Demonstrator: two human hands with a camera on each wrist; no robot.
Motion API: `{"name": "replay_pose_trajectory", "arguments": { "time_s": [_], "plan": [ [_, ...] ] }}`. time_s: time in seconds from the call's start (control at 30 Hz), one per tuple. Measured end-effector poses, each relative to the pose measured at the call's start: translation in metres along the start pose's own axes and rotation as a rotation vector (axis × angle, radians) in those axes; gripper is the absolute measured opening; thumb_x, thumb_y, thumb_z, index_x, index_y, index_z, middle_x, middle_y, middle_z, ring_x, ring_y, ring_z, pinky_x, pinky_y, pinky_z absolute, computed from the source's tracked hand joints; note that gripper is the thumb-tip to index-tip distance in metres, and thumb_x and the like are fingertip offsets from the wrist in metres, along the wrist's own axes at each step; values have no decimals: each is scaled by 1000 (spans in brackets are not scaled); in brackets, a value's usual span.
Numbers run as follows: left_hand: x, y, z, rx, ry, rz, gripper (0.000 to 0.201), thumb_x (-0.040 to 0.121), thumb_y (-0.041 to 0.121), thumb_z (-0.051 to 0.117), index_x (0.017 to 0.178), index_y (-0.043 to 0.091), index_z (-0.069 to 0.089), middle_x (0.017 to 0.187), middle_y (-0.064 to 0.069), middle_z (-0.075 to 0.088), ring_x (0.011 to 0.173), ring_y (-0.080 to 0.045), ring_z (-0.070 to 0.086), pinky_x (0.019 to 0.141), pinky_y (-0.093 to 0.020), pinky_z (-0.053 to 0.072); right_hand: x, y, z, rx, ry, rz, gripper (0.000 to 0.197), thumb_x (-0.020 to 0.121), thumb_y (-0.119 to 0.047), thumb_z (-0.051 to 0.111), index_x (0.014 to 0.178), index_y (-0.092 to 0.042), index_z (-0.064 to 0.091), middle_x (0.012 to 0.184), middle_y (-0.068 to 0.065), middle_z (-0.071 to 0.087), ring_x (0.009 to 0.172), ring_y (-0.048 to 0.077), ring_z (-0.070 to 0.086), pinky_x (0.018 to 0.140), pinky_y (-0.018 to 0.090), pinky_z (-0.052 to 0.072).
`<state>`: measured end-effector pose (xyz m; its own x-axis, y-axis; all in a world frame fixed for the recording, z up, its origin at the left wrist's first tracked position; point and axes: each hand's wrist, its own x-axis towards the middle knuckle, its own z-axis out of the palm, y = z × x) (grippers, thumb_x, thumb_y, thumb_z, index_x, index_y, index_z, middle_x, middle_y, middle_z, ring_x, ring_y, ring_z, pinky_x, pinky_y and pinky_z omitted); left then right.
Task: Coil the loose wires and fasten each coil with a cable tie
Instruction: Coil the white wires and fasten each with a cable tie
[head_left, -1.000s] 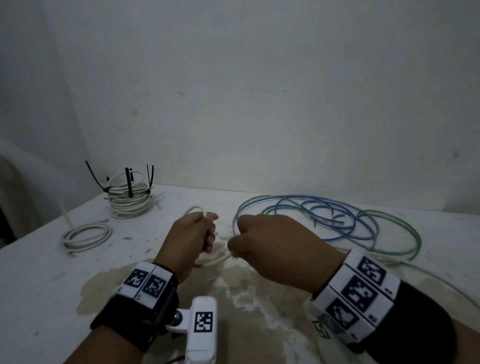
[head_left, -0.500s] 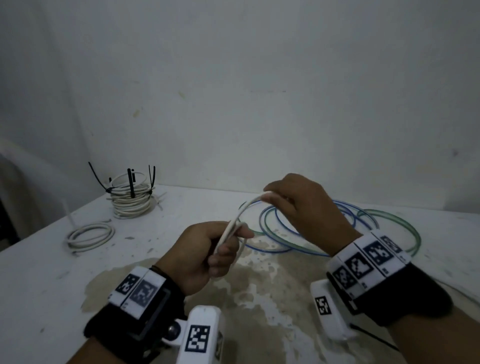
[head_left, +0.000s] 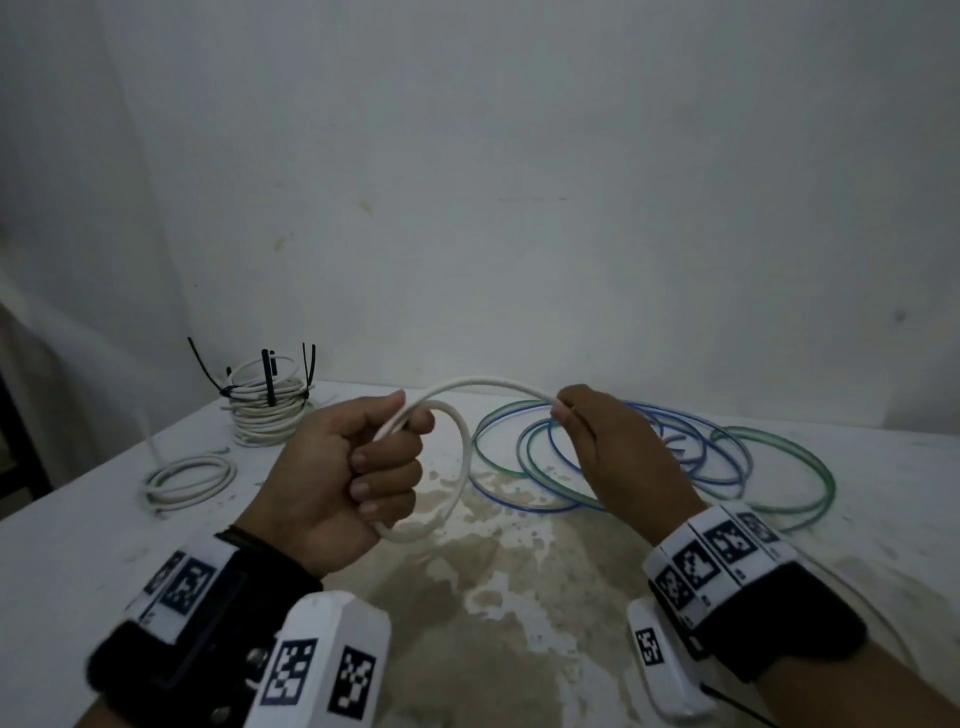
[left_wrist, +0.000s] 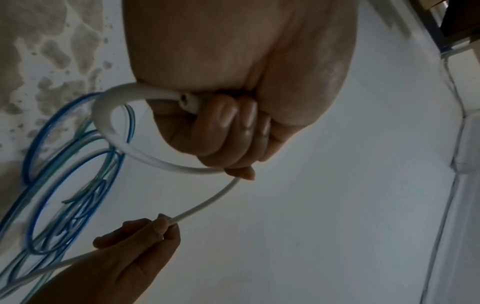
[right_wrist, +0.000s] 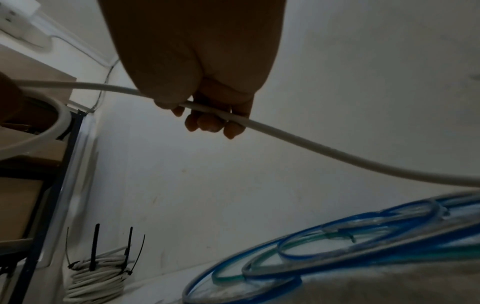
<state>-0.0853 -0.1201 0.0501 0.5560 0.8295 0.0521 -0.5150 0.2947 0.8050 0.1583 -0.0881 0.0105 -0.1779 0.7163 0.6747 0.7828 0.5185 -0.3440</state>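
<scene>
A white wire (head_left: 462, 457) runs between both hands above the table. My left hand (head_left: 353, 467) grips one small loop of it in a fist, with the cut end (left_wrist: 187, 102) poking out beside the fingers. My right hand (head_left: 608, 447) pinches the same white wire (right_wrist: 285, 137) further along, lifted to the right of the loop, and the rest trails off to the right. Loose blue and green wires (head_left: 675, 457) lie in wide rings on the table behind the right hand.
A stack of white coils (head_left: 267, 410) bound with black cable ties (head_left: 270, 374) stands at the back left. A smaller white coil (head_left: 189, 478) lies in front of it. The white table (head_left: 519, 597) has a brown stained patch near me. A wall rises close behind.
Both hands rose off the table. The right hand drew the white wire up and to the right, and a full loop now hangs from the left fist.
</scene>
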Motion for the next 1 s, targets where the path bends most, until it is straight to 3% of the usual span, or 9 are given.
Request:
{"name": "replay_pose_trajectory", "arguments": {
  "time_s": [0.07,0.17,0.43,0.6,0.63,0.7,0.77,0.87,1.0],
  "plan": [
    [-6,0,3,93,72,9,21,76,29,65,74,9,60,44,8,24,33,-5,20,33,-18,19,7,4,-5,-36,70,-43,35,98,-37,33,87,-13,55,72,4,54,67,24,51,63,40,45],
    [-12,-3,7,259,188,27,26,86,32,49,73,11,56,47,7,22,33,-4,20,36,-18,15,17,6,-16,-113,136,-69,32,98,-35,39,92,-12,61,72,7,55,65,26,51,60,41,47],
    [-18,-11,14,482,212,32,36,83,45,50,69,12,50,45,7,22,34,-6,17,36,-16,17,22,4,-33,-214,139,5,35,97,-43,33,84,-22,58,67,0,52,63,23,50,58,38,44],
    [-17,3,0,84,-34,61,26,69,32,79,73,11,65,49,9,29,34,-4,21,31,-17,25,14,-8,-18,-26,40,143,13,100,-27,39,99,-16,47,69,0,48,64,23,46,56,34,32],
    [-15,7,-7,-2,-103,70,22,74,28,76,79,9,66,51,8,31,37,-5,23,33,-18,30,12,-10,-16,6,10,151,9,100,-23,40,96,-15,43,68,-2,45,62,21,44,54,34,30],
    [-15,14,-18,-181,-209,80,30,99,27,45,98,2,63,61,4,35,49,-9,30,48,-22,36,8,-12,-11,-1,-55,119,12,100,-21,41,89,-15,41,69,-3,43,63,18,42,56,34,28],
    [-17,16,-24,-174,-68,213,46,104,28,25,102,-1,60,63,1,38,53,-11,34,56,-24,37,7,-17,-8,-49,-141,59,14,99,-21,42,86,-16,44,74,-1,44,69,21,45,63,36,34],
    [-18,15,-24,-58,201,326,35,97,31,35,81,10,58,51,7,33,42,-8,35,48,-19,44,8,-29,0,-254,-294,-81,11,97,-16,43,90,-18,50,83,2,46,74,26,52,59,35,39],
    [-16,12,-22,123,317,360,27,92,33,38,82,12,51,50,8,29,39,-7,30,45,-20,35,9,-51,4,-468,-446,-180,20,96,-12,41,102,-17,59,72,-6,34,69,20,45,47,21,20]
  ]
}}
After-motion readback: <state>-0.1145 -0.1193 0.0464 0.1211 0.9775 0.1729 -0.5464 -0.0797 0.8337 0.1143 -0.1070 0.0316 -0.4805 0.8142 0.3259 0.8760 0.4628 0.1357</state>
